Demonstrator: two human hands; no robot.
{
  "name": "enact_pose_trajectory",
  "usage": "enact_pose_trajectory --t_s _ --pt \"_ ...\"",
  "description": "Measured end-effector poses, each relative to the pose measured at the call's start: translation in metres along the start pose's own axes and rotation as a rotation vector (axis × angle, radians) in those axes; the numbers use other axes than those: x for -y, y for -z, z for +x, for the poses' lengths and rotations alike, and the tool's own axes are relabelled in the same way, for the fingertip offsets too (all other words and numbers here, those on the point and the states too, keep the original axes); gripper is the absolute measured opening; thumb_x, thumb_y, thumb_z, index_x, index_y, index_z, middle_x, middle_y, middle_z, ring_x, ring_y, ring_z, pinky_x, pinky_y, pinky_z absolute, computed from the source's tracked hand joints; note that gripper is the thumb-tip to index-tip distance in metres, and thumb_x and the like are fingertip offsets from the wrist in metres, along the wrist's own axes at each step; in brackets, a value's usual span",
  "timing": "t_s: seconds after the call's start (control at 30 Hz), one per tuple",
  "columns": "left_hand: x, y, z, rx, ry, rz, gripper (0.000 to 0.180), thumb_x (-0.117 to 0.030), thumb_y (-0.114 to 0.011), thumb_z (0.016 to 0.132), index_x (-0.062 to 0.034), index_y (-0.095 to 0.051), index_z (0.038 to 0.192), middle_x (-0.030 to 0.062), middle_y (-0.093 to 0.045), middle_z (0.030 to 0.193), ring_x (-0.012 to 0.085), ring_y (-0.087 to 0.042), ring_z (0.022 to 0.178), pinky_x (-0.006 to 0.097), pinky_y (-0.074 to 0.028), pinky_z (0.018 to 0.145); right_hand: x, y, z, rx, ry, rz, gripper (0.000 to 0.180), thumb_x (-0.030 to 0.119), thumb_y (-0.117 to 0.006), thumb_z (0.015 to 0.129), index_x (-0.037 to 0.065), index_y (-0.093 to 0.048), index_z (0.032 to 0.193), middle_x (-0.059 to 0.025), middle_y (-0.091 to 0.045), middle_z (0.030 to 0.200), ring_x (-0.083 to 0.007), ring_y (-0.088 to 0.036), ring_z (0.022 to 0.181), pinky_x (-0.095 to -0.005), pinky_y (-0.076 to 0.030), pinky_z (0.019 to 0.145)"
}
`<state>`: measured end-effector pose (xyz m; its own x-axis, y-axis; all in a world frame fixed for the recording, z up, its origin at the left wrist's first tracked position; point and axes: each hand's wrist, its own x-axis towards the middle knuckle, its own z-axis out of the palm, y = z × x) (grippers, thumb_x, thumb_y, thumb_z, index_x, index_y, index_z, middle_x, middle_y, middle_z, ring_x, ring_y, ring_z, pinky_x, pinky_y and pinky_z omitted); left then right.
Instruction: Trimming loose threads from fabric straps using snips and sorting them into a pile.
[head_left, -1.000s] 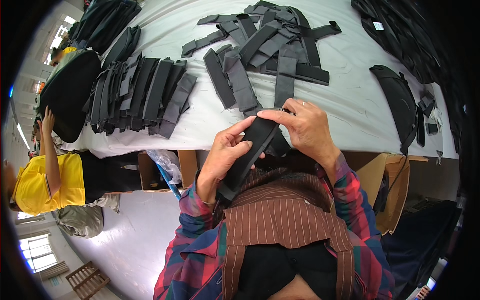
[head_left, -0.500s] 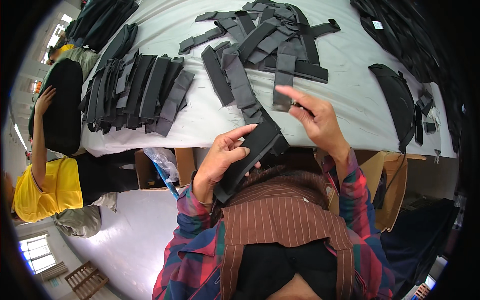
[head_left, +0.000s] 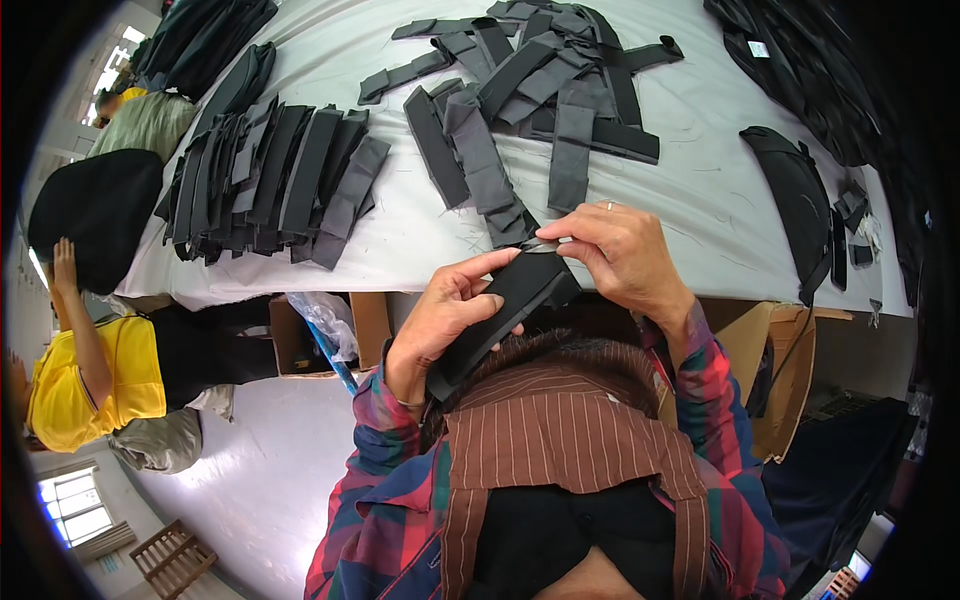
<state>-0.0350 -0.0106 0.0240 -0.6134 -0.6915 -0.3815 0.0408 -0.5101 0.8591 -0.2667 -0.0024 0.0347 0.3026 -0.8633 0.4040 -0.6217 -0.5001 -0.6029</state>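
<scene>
A long dark grey fabric strip [head_left: 500,310] is held slanted in front of my chest, just below the table's near edge. My left hand [head_left: 450,310] grips its middle, thumb on top. Fingers of my right hand [head_left: 625,255] pinch the strip's upper end, where a small pale tag or edge shows. Just beyond my hands, a loose pile of similar grey strips [head_left: 540,100] lies spread on the white table [head_left: 700,180]. A neat overlapping row of dark strips [head_left: 270,185] sits to the left of it.
Black curved padded pieces [head_left: 795,195] lie at the table's right. An open cardboard box [head_left: 780,370] stands under the table on my right. A person in a yellow shirt [head_left: 90,380] sits at the left. More dark pieces [head_left: 200,40] are stacked at the far left.
My right hand lifted off the strip, fingers spread, then came back down and now pinches its top end. My left hand kept its grip throughout.
</scene>
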Motion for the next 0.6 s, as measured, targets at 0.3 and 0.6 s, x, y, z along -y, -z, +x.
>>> enact_pose_trajectory --t_s 0.3,0.6 --pt "0.003 0.007 0.001 0.037 -0.009 0.065 0.056 0.005 -0.050 0.082 -0.0007 -0.040 0.137 0.0161 -0.066 0.096 0.0189 -0.068 0.072 0.024 -0.056 0.057 -0.002 -0.006 -0.004 -0.180 -0.233 0.303 0.013 0.006 -0.066 0.082 0.005 -0.067 0.094 -0.0022 -0.065 0.081 -0.0129 -0.056 0.067 -0.0246 -0.044 0.063" --pt "0.006 -0.011 0.002 0.093 -0.050 0.020 0.063 0.001 -0.054 0.086 -0.0083 -0.028 0.142 0.0172 -0.067 0.092 0.0188 -0.067 0.068 0.025 -0.054 0.056 0.002 -0.024 -0.014 -0.120 -0.430 0.505 0.012 0.005 -0.070 0.078 -0.001 -0.062 0.084 -0.0006 -0.059 0.067 -0.0063 -0.050 0.062 -0.0223 -0.041 0.057"
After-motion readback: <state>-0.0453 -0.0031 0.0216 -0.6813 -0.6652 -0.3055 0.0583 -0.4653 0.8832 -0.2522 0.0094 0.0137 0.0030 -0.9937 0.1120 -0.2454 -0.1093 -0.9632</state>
